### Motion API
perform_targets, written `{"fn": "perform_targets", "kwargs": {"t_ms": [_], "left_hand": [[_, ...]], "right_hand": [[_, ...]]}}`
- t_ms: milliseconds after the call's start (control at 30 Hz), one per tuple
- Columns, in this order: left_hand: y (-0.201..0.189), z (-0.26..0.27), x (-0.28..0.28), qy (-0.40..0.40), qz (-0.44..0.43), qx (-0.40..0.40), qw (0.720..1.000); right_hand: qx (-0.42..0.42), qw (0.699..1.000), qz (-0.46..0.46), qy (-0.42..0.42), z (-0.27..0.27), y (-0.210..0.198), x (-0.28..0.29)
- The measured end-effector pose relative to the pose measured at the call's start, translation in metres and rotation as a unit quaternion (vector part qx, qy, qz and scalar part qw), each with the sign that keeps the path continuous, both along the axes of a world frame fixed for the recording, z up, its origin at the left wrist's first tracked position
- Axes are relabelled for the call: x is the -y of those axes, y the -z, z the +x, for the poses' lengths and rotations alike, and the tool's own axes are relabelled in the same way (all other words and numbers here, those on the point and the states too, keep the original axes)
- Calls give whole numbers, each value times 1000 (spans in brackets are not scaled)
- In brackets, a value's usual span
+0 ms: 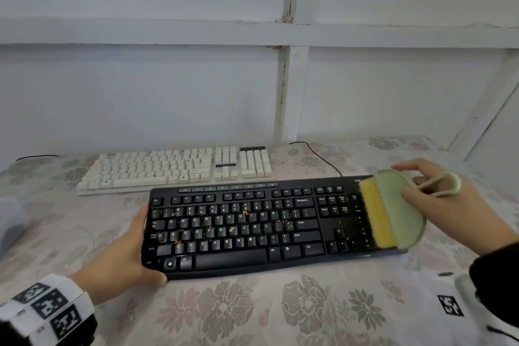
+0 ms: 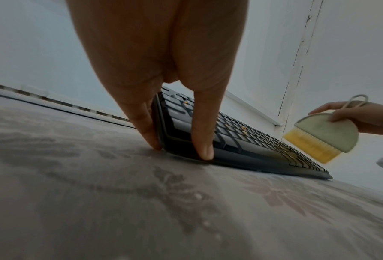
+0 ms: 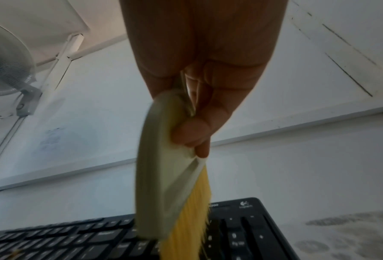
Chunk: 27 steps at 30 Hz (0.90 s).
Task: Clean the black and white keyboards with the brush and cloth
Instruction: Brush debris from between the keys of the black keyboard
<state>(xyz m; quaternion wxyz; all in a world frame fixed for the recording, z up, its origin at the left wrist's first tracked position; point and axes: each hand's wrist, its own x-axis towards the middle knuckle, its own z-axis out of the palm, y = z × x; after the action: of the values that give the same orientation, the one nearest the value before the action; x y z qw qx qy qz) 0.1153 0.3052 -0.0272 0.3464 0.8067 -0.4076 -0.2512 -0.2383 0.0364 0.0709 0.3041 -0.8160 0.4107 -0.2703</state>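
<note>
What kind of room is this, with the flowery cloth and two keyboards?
Probably a plain room at home, though that is uncertain: a pink-and-grey flowered cloth covers the surface, bare white panelled walls stand behind, and a grey wall-mounted fan hangs above.

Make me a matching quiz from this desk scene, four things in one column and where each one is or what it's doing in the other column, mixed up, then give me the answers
Things:
1. black keyboard
2. white keyboard
3. brush
4. left hand

Places or states:
A. farther back, near the wall, touched by neither hand
B. held by the right hand, yellow bristles over the number pad
C. grips the left end of the black keyboard
D. nearest the person, orange crumbs among its keys

Pairs: 1-D, 2-A, 3-B, 4-C
</note>
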Motion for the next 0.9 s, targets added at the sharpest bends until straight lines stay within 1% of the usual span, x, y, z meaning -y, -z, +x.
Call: {"fn": "perform_targets", "kwargs": {"t_ms": [100,300,400,467,567,633,767,900], "left_hand": [[-1,-2,0,-2,3,3,1000],[0,0,0,-2,1,0,1000],[1,0,0,-4,0,-4,1000],[1,0,0,-3,1,-4,1000],[0,1,0,-3,2,-3,1000],[0,1,-1,-2,3,-1,1000],[0,0,0,-3,0,-2,1000],[1,1,0,-4,12,3,1000]], "right_hand": [[9,1000,-8,12,12,-1,6],[-50,999,14,-16,1,21,-12],[-67,997,38,-26,-6,21,-14],[-50,998,23,-16,-4,11,-10],[2,1000,-11,0,12,-2,-2],[25,1000,-15,10,24,-5,3],[29,999,-2,17,35,-3,8],[-3,1000,14,6,27,9,-4]]}}
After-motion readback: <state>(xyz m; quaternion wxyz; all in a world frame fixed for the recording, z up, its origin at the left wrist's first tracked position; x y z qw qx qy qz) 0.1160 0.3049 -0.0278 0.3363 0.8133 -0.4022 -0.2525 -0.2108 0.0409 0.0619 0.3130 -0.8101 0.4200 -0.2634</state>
